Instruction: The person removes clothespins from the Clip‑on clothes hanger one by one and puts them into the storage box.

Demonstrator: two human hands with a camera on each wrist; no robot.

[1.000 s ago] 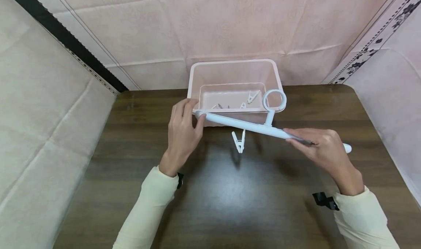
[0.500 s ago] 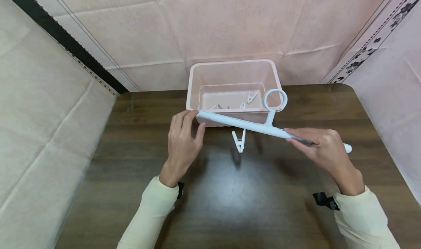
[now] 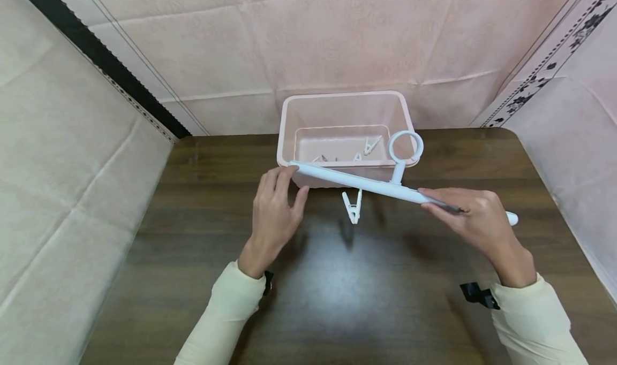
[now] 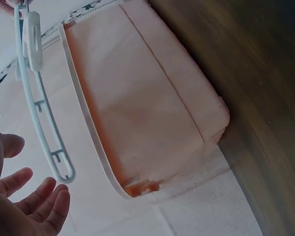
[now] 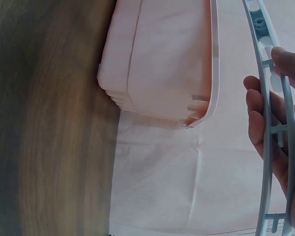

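Observation:
A light blue plastic hanger [image 3: 359,182] with a ring hook [image 3: 420,150] is held up in front of the bin, tilted down to the right. My right hand [image 3: 469,215] grips it near its right end, thumb and fingers round the bar in the right wrist view. My left hand [image 3: 276,215] is at the other end, fingertips touching or nearly touching the tip, thumb apart. In the left wrist view those fingers [image 4: 51,206] are spread and loose. A white clip [image 3: 353,207] hangs below the hanger's middle.
Behind the hanger, a pale pink plastic bin [image 3: 344,100] stands near the far edge of the dark wooden table [image 3: 337,311]. Several small white clips [image 3: 371,145] lie inside it. Pale cloth [image 3: 347,38] hangs beyond the table and at both sides.
My left thumb has come away from the hanger's left end, where it pinched before. The right hand's grip and the hanger's tilt stay nearly the same.

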